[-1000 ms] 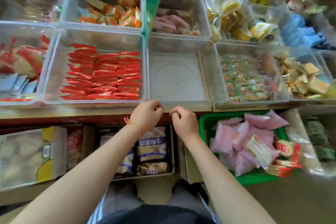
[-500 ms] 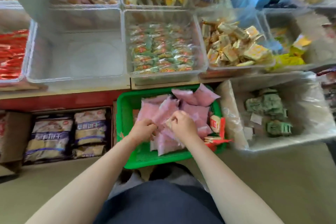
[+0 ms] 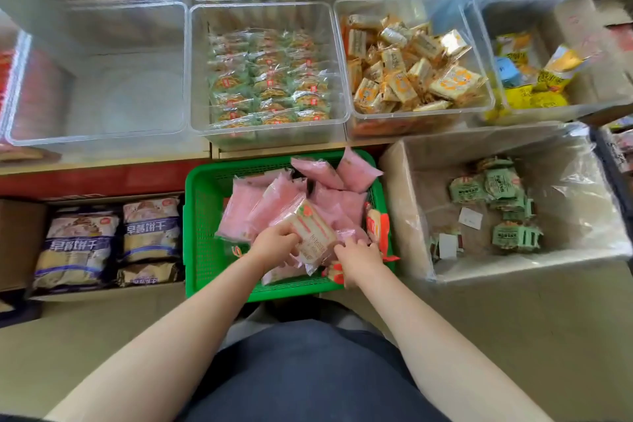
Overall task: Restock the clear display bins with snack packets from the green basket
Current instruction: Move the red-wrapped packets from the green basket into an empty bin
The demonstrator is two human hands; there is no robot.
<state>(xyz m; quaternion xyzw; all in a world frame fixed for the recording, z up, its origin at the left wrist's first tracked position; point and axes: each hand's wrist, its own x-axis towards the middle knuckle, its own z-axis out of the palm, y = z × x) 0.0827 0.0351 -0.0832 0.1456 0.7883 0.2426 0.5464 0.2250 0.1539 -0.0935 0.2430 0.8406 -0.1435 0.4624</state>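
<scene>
A person crouched at a shop shelf gathers snack packets from the green basket (image 3: 202, 216) on the floor, both hands down among the pile. The left hand (image 3: 274, 243) curls its fingers round the near edge of a pale packet (image 3: 308, 236) printed with an orange design, while the right hand (image 3: 359, 255) has its fingers bent into the pink packets (image 3: 260, 205) beside it; whether it has hold of one cannot be told. The step is best done by closing on several packets at once, flat and stacked, so they lift together without spilling over the basket's low wall, then carrying them up to the empty clear bin (image 3: 96, 134) at upper left, which seems the likely place for them. The packets look soft, slick and puffy, heaped at loose angles and filling the far and right side of the basket, a few red-and-orange wrappers (image 3: 376, 223) wedged against its right wall.
</scene>
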